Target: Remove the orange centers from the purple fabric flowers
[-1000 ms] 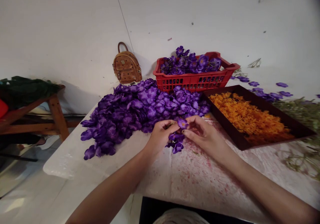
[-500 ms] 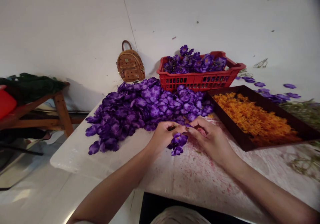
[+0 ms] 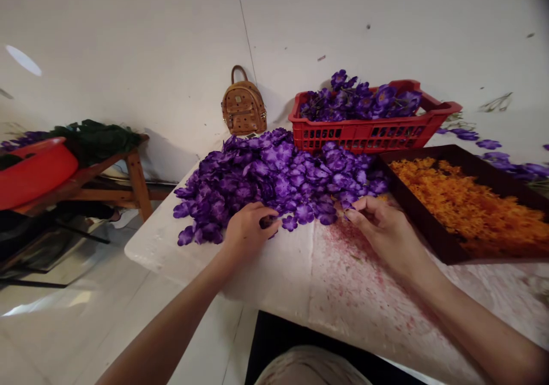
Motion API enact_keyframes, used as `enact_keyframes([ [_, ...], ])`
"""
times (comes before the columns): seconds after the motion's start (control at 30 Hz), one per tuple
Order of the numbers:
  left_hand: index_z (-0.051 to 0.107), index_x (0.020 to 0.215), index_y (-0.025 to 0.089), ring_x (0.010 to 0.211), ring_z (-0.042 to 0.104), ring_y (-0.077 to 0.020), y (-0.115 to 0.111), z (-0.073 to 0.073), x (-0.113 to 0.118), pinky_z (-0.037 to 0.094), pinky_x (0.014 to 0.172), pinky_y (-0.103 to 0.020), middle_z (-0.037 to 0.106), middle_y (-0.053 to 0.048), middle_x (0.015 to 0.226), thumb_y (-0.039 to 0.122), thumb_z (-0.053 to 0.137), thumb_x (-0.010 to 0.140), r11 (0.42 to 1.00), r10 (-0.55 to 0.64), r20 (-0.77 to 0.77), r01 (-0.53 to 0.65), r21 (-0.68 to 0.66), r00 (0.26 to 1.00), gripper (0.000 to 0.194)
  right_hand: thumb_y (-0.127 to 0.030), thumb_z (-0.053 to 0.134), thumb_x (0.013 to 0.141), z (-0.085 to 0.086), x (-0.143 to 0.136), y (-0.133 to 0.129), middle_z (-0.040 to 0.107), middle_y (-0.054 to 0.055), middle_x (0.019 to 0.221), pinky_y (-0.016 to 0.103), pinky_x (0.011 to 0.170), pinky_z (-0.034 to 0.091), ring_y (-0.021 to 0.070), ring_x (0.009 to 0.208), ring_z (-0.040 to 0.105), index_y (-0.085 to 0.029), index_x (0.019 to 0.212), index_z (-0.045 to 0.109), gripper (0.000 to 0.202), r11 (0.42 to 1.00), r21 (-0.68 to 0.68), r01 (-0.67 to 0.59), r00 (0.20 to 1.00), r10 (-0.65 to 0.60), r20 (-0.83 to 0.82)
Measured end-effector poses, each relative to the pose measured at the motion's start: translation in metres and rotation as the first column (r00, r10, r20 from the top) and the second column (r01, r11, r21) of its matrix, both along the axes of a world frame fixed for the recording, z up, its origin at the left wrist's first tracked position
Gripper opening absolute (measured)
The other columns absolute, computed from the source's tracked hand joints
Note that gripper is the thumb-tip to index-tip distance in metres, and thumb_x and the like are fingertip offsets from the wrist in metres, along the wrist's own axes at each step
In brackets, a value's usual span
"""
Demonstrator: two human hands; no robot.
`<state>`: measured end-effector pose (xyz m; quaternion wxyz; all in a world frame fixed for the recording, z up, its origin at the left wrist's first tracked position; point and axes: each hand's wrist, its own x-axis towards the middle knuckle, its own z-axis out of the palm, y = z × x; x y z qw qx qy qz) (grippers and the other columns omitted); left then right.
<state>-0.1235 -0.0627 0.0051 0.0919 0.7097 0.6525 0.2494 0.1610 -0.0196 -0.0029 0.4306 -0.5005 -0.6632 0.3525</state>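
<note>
A wide heap of purple fabric flower petals [image 3: 266, 170] covers the far part of the white table. At its near edge my left hand [image 3: 246, 230] is closed, thumb and forefinger pinched together. A bit of purple flower shows just beneath those fingertips; most of it is hidden by the hand. My right hand [image 3: 388, 230] is apart from the left, beside the heap's right end. Its thumb and forefinger pinch a small dark thing, too small to make out. A single purple petal piece [image 3: 289, 223] lies on the table between the hands.
Behind the heap stands a red basket [image 3: 364, 136] of purple flowers on stems. A dark tray [image 3: 461, 256] with orange flower pieces sits to the right. A brown backpack [image 3: 244, 107] leans on the wall. A wooden bench [image 3: 139, 182] with a red basin [image 3: 38, 170] is at left.
My hands, which were together over a small purple flower bunch, have moved apart, left hand leftward to the heap's edge. The view has turned left.
</note>
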Motion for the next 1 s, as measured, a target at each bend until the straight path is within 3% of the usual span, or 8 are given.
enact_keyframes([
  [0.3, 0.083, 0.101, 0.027, 0.088, 0.070, -0.0229, 0.021, -0.008, 0.046, 0.051, 0.072, -0.029, 0.075, -0.005, 0.099, 0.039, 0.083, 0.083, 0.984, -0.173, -0.039, 0.174, 0.024, 0.984, 0.022, -0.042, 0.059, 0.089, -0.003, -0.001, 0.003, 0.059, 0.002, 0.071, 0.035, 0.067, 0.040, 0.0213, 0.069, 0.054, -0.025, 0.075, 0.058, 0.022, 0.997, 0.006, -0.080, 0.997, 0.080, 0.019],
  [0.47, 0.082, 0.092, 0.023, 0.086, 0.066, -0.0190, 0.028, -0.013, 0.055, 0.046, 0.070, -0.028, 0.073, -0.004, 0.097, 0.023, 0.067, 0.093, 0.987, -0.158, -0.081, 0.157, -0.012, 0.984, 0.015, -0.040, 0.057, 0.089, -0.004, 0.000, 0.001, 0.058, 0.001, 0.069, 0.034, 0.066, 0.039, 0.0209, 0.068, 0.053, -0.025, 0.075, 0.056, 0.020, 0.995, 0.009, -0.096, 0.995, 0.096, 0.033],
  [0.6, 0.081, 0.087, 0.022, 0.076, 0.061, -0.0150, 0.032, -0.010, 0.052, 0.042, 0.068, -0.027, 0.070, -0.002, 0.086, 0.020, 0.066, 0.091, 0.997, -0.070, 0.124, 0.072, -0.017, 0.990, 0.016, -0.040, 0.061, 0.088, -0.005, 0.002, 0.002, 0.058, 0.000, 0.070, 0.034, 0.067, 0.038, 0.0204, 0.069, 0.053, -0.024, 0.076, 0.058, 0.020, 0.996, -0.012, -0.094, 0.995, 0.094, -0.019],
  [0.67, 0.080, 0.082, 0.020, 0.073, 0.060, -0.0146, 0.036, -0.004, 0.048, 0.043, 0.069, -0.027, 0.070, -0.002, 0.080, 0.024, 0.069, 0.088, 0.998, -0.039, 0.365, 0.057, -0.041, 0.930, 0.013, -0.041, 0.066, 0.087, -0.004, 0.002, 0.003, 0.057, 0.000, 0.071, 0.034, 0.068, 0.038, 0.0199, 0.070, 0.052, -0.024, 0.074, 0.060, 0.022, 0.995, -0.034, -0.095, 0.992, 0.092, -0.085],
  [0.77, 0.079, 0.081, 0.017, 0.067, 0.057, -0.0131, 0.039, 0.008, 0.046, 0.042, 0.065, -0.026, 0.069, -0.002, 0.075, 0.035, 0.075, 0.083, 0.977, 0.027, 0.711, 0.134, -0.169, 0.702, 0.019, -0.044, 0.074, 0.084, 0.004, 0.002, 0.004, 0.062, 0.001, 0.082, 0.034, 0.075, 0.042, 0.0203, 0.080, 0.056, -0.023, 0.073, 0.062, 0.026, 0.987, -0.100, -0.125, 0.959, 0.094, -0.266],
  [0.83, 0.079, 0.082, 0.016, 0.061, 0.051, -0.0108, 0.038, 0.016, 0.048, 0.038, 0.060, -0.025, 0.065, -0.001, 0.069, 0.044, 0.079, 0.079, 0.944, 0.092, 0.818, 0.212, -0.253, 0.567, 0.027, -0.047, 0.080, 0.081, 0.014, -0.001, 0.002, 0.066, 0.002, 0.093, 0.035, 0.083, 0.045, 0.0214, 0.091, 0.060, -0.023, 0.073, 0.064, 0.030, 0.968, -0.171, -0.184, 0.909, 0.101, -0.404],
  [0.9, 0.080, 0.081, 0.016, 0.058, 0.048, -0.0093, 0.036, 0.021, 0.053, 0.035, 0.056, -0.024, 0.063, 0.000, 0.067, 0.048, 0.083, 0.075, 0.924, 0.120, 0.854, 0.258, -0.283, 0.506, 0.033, -0.049, 0.087, 0.076, 0.024, -0.006, -0.001, 0.066, 0.002, 0.092, 0.035, 0.087, 0.047, 0.0209, 0.093, 0.061, -0.023, 0.072, 0.064, 0.034, 0.927, -0.259, -0.271, 0.851, 0.106, -0.514],
  [1.0, 0.080, 0.078, 0.016, 0.060, 0.049, -0.0097, 0.036, 0.023, 0.062, 0.035, 0.055, -0.023, 0.065, -0.001, 0.068, 0.051, 0.085, 0.071, 0.931, 0.099, 0.857, 0.256, -0.259, 0.506, 0.036, -0.049, 0.094, 0.066, 0.035, -0.015, -0.005, 0.062, -0.001, 0.080, 0.035, 0.086, 0.051, 0.0178, 0.083, 0.062, -0.023, 0.071, 0.065, 0.040, 0.856, -0.364, -0.367, 0.802, 0.092, -0.591],
])
